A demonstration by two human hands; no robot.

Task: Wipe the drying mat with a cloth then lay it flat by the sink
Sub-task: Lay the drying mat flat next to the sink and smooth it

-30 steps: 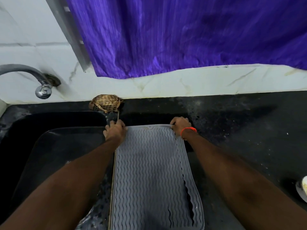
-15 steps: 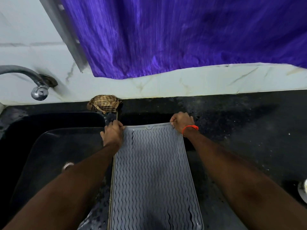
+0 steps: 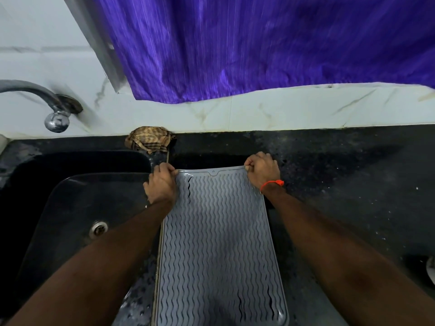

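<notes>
A person stretches a grey ridged drying mat along the black worktop, its long left side running beside the rim of the dark sink. The left hand pinches the mat's far left corner with curled fingers; the right hand, a red thread at its wrist, is closed in the same way over the far right corner. Between the two fists the far edge is pulled taut and looks lifted slightly off the stone, while the near end lies toward the worktop's front edge, between the forearms.

The risk here sits on the sink side. The mat's left border runs right along the basin rim (the left hand hangs over the sink's edge), so a release made with the mat skewed could let that side sag or slide into the bowl. The worktop looks wet and speckled, which may let a flexible mat creep once let go. A few ridges show dark gaps, near the left hand and at the near right corner, and uneven lowering could leave such buckles in instead of a flat lie.

A crumpled checked cloth rests at the worktop's back edge, against the wall behind the sink's far corner, well clear of both hands.
</notes>
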